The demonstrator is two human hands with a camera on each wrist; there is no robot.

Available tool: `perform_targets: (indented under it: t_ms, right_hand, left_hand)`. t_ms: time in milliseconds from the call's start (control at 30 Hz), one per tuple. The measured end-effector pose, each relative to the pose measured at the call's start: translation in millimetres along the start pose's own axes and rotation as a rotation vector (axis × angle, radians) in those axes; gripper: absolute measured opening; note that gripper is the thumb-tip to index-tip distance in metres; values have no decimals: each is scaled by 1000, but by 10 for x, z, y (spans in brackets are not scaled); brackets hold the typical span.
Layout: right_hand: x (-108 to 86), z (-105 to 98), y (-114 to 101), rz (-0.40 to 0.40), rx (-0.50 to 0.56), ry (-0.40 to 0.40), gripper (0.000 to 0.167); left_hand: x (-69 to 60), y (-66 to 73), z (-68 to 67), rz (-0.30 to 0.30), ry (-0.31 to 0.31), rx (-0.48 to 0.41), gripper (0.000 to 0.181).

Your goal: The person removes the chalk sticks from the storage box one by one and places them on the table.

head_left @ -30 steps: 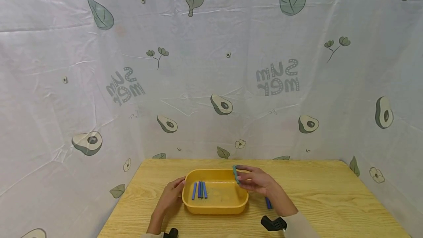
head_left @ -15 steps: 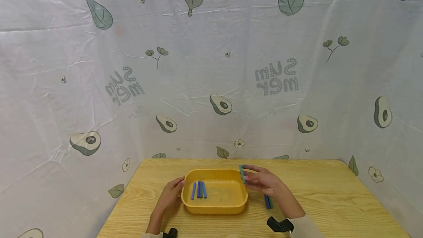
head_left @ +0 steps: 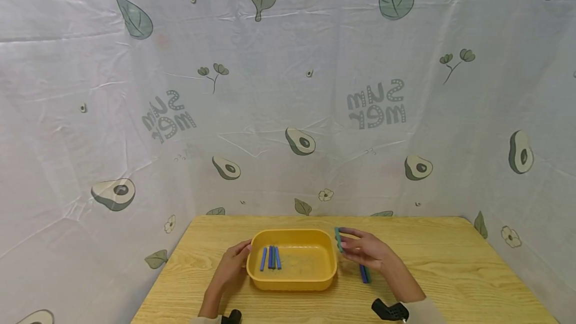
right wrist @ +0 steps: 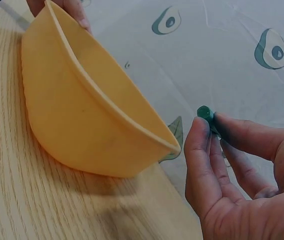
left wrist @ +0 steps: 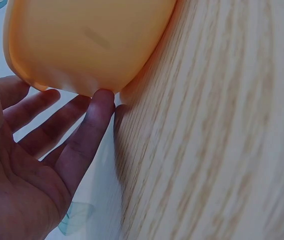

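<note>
A yellow plastic tub (head_left: 294, 285) stands on the table. My left hand (head_left: 231, 263) holds its left end, thumb at the rim and fingers against the outer wall (left wrist: 81, 55). Several blue and dark green chalk sticks (head_left: 270, 258) lie side by side in the tub's left half, with smudges of dust on the floor beside them. Just past the tub's right rim, my right hand (head_left: 366, 249) pinches a green chalk stick (head_left: 338, 240) between thumb and fingertips. The stick's round end (right wrist: 204, 112) faces the right wrist view, and dark dust stains the fingertips.
Below my right forearm, a blue stick (head_left: 363, 274) and a green stick (head_left: 368, 276) lie together on the wooden table (head_left: 432, 264). A white patterned sheet (head_left: 270, 114) hangs behind the table and along both sides.
My right hand has moved right with the green chalk stick, from above the tub's right end to just outside its rim. The left hand and tub have stayed nearly still.
</note>
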State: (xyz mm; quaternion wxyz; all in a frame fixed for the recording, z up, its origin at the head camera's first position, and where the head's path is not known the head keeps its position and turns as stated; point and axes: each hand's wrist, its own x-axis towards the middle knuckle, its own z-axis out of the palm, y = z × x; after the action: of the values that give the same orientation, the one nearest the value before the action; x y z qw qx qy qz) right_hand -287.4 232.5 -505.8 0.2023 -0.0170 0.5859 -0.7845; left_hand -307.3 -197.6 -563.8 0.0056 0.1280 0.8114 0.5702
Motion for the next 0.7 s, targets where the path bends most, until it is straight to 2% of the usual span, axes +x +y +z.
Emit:
perform_targets:
  t_ms: [133, 400, 700]
  right_hand:
    - [-10, -86, 43, 10, -7, 9, 71]
    - [-81, -277, 125, 16, -39, 30, 74]
    - [-207, -438, 167, 19, -76, 88, 75]
  left_hand:
    - [-1, 7, 10, -11, 10, -16, 50]
    - [7, -5, 9, -11, 11, 9, 50]
    - [-17, 27, 18, -20, 12, -60, 51]
